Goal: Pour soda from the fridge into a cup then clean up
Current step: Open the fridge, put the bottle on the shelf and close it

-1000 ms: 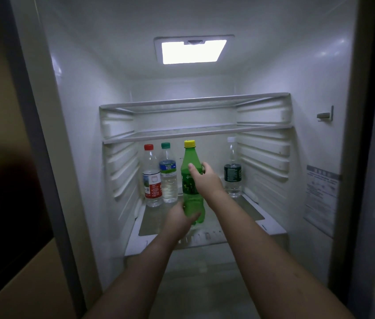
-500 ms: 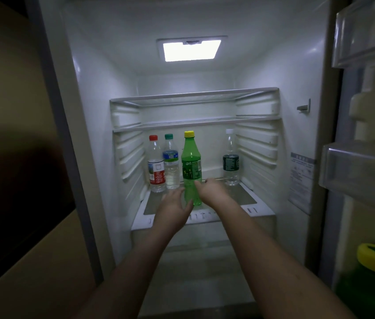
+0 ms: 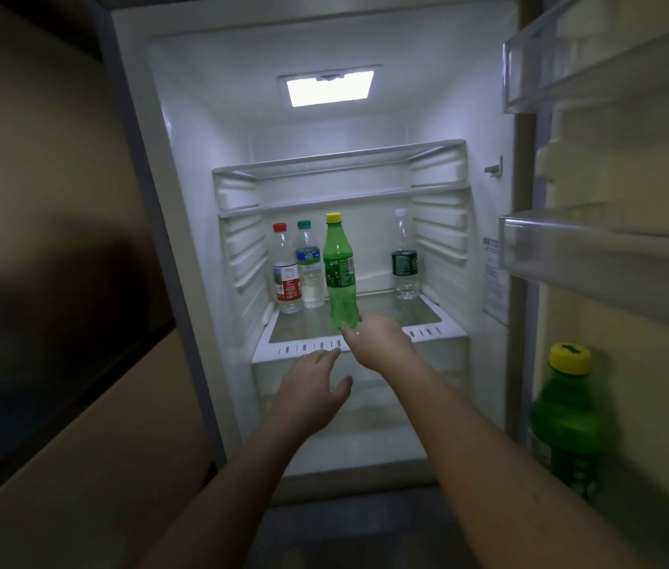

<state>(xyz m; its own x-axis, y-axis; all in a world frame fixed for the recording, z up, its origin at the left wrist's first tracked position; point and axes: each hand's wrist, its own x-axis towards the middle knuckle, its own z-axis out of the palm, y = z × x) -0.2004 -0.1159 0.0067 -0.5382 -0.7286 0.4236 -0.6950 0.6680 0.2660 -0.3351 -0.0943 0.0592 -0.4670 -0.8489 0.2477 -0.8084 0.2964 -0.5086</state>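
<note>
Right hand (image 3: pixel 380 340) let go of the green soda bottle (image 3: pixel 340 273) mid-body and slid down; it now sits by the bottle's base at the shelf (image 3: pixel 419 334) front edge. Left hand (image 3: pixel 311 377) dropped off the bottle, now fingers spread below the shelf's front edge.

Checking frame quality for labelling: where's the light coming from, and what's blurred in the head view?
Head view: the only light is the ceiling lamp panel inside the fridge; the cabinet at left is dark. The green yellow-capped soda bottle on the shelf is sharp; the green bottle in the door is smeared; wide-angle bowing at the edges.
</note>
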